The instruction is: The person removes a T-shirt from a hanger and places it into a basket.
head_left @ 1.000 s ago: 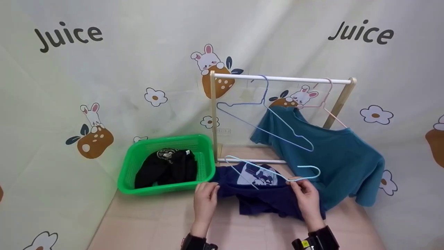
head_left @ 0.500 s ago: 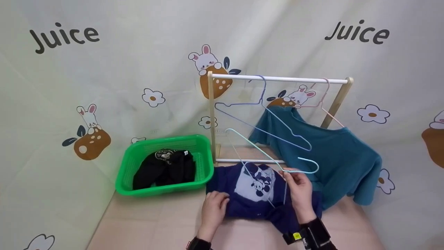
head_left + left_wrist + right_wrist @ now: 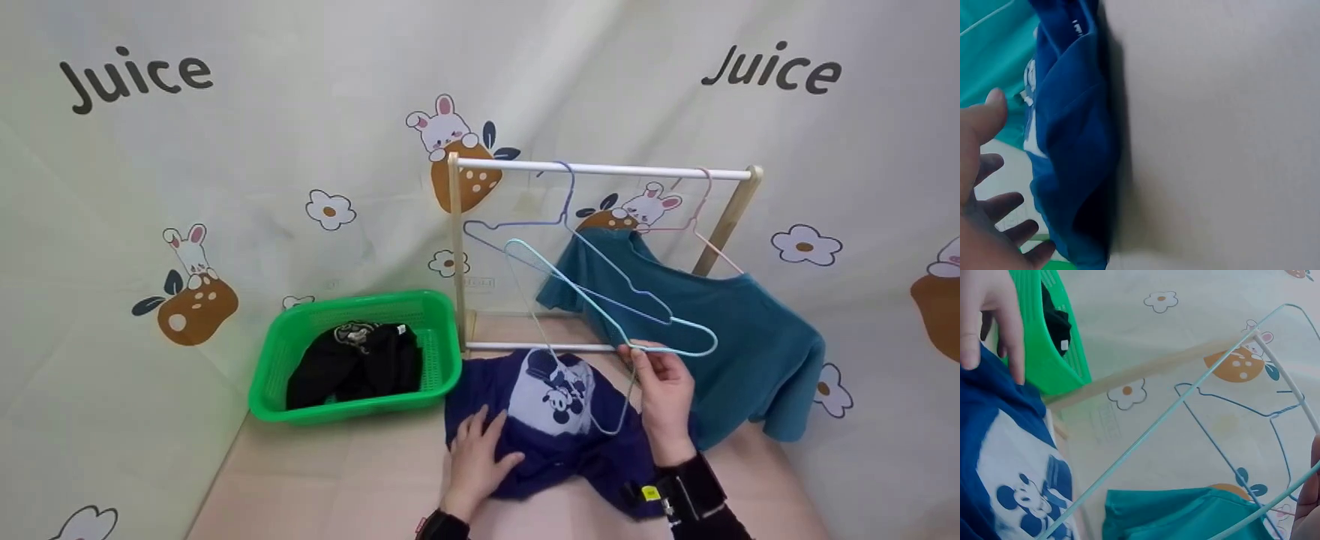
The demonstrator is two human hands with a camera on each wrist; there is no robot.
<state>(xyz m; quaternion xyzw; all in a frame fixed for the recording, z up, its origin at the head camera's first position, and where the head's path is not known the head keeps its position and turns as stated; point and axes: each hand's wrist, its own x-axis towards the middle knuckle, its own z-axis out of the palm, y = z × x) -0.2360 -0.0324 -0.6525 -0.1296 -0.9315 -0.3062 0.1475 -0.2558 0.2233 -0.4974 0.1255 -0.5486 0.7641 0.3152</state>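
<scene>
A navy T-shirt (image 3: pixel 555 442) with a white cartoon print lies on the table in front of a small clothes rack (image 3: pixel 600 169). My left hand (image 3: pixel 484 431) presses flat on the shirt's left part, fingers spread; the left wrist view shows the same shirt (image 3: pixel 1072 169) beside the open fingers (image 3: pixel 988 118). My right hand (image 3: pixel 637 356) pinches a light blue wire hanger (image 3: pixel 570 289) near its hook and holds it tilted above the shirt. In the right wrist view the hanger wire (image 3: pixel 1157 433) crosses over the print (image 3: pixel 1022 495).
A teal shirt (image 3: pixel 735 337) hangs on a pink hanger at the rack's right. A lavender hanger (image 3: pixel 562 217) hangs bare at the rack's left. A green basket (image 3: pixel 289 341) holding a black garment (image 3: pixel 352 364) stands left of the rack. Printed cloth walls enclose the table.
My right hand raised the hanger from lying on the shirt to a tilted, lifted position. My left hand let go of the shirt's left edge and now lies flat on it.
</scene>
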